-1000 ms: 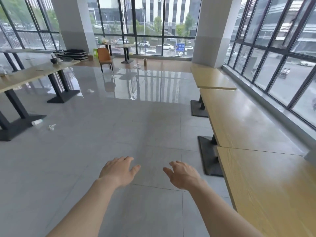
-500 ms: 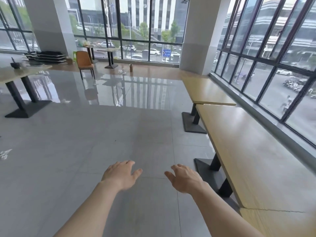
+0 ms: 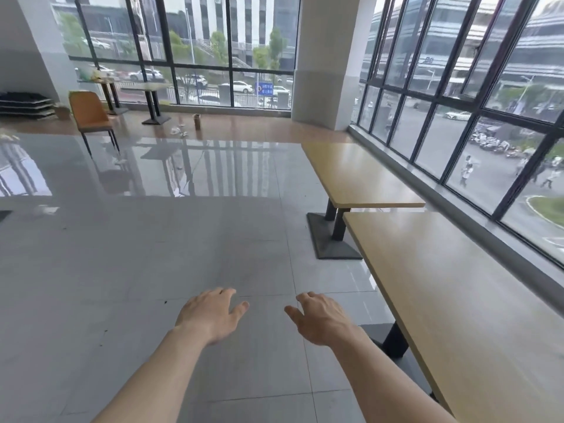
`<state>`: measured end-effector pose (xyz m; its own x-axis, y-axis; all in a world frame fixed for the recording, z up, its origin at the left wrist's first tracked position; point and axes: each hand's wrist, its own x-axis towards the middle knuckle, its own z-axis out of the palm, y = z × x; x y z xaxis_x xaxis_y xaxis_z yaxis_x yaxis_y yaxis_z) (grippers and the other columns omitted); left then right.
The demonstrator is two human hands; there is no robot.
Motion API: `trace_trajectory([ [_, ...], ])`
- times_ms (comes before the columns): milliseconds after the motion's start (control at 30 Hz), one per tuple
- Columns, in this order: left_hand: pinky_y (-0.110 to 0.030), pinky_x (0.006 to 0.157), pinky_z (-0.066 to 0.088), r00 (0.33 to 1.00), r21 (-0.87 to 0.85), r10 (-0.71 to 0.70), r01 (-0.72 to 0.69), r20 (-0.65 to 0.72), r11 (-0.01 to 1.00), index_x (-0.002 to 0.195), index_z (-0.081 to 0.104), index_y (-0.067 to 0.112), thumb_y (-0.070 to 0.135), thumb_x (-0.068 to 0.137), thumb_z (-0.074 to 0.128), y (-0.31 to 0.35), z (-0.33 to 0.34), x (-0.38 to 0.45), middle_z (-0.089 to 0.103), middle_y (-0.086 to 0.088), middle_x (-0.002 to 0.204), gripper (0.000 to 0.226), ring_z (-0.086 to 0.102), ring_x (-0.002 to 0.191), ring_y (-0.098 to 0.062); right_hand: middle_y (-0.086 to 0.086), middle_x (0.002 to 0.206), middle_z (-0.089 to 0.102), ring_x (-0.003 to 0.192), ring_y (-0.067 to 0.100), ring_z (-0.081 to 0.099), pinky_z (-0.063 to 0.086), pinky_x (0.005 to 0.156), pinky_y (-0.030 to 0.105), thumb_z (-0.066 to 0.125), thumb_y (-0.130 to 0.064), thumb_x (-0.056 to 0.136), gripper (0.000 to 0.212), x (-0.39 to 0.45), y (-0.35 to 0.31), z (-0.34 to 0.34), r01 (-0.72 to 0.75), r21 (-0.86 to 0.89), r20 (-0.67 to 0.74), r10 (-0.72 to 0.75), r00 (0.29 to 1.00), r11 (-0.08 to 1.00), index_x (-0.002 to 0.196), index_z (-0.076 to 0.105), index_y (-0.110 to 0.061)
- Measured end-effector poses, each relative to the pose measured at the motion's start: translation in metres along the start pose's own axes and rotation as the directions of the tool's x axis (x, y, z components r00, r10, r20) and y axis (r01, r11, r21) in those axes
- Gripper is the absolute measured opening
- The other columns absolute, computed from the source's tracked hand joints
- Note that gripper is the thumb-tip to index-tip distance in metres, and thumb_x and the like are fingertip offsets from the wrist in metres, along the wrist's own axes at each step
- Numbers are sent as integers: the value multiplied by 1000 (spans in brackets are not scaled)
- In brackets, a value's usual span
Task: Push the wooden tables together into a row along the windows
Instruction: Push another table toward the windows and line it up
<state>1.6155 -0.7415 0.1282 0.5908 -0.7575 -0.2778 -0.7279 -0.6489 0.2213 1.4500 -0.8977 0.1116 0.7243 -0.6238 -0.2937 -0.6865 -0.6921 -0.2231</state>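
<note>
Two wooden tables stand end to end along the right-hand windows (image 3: 476, 96). The near table (image 3: 457, 288) runs from the lower right; the far table (image 3: 357, 175) sits beyond it, its near end overlapping slightly and set a little to the left. Each rests on black pedestal legs with flat bases. My left hand (image 3: 210, 312) and my right hand (image 3: 320, 319) are held out over the grey tiled floor, palms down, fingers spread, holding nothing. My right hand is left of the near table's edge, not touching it.
A white pillar (image 3: 329, 62) stands past the far table. At the back are an orange chair (image 3: 90, 116), two small tables (image 3: 146, 87), a brown cup (image 3: 197, 120) and litter on the floor. Stacked dark boards (image 3: 24, 103) lie at far left. Open floor spreads to the left.
The view has moved forward and swung right along the window row; the nearest third table and the left-side tables have dropped out of sight. My hands keep their spread pose.
</note>
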Motion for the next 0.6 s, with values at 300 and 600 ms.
trace_trajectory([
  [300, -39, 117, 30, 1000, 10, -26, 26, 12, 1000, 157, 31, 28, 60, 103, 28, 24, -90, 269, 37, 6, 161, 63, 36, 147, -23, 7, 144, 54, 133, 30, 49, 39, 109, 41, 32, -58, 104, 62, 273, 41, -100, -38, 36, 25, 37, 999, 999, 144, 48, -14],
  [600, -38, 117, 29, 1000, 20, -22, 22, -6, 1000, 157, 32, 26, 58, 103, 29, 7, -153, 535, 37, 3, 161, 63, 35, 147, -24, 6, 145, 54, 133, 29, 49, 39, 106, 40, 28, -57, 106, 62, 531, 42, -182, 18, -14, 6, -18, 1000, 1000, 145, 48, -14],
])
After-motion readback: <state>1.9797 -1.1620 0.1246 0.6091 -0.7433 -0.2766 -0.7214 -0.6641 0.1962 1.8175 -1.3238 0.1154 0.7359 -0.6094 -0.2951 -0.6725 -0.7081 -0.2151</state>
